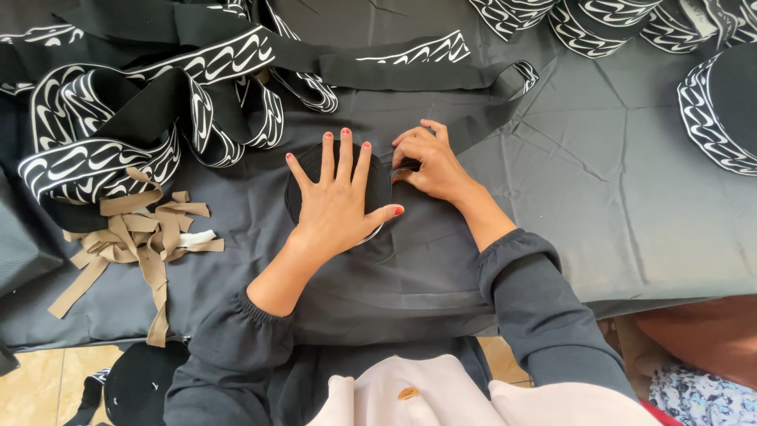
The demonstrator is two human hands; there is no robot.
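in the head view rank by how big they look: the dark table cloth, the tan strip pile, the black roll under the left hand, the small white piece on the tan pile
1. dark table cloth
2. tan strip pile
3. black roll, partly hidden by the left hand, so its rank against the pile is unsure
4. small white piece

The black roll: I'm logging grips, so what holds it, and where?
The left hand lies flat on top of the roll; the right hand's fingers pinch the band at its right edge.

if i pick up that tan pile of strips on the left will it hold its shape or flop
Probably flop: the tan strips lie limp and tangled on the black cloth, ends trailing over the table edge. They look thin, so likely light. Loose pieces may well slip out separately rather than lift as one bundle.
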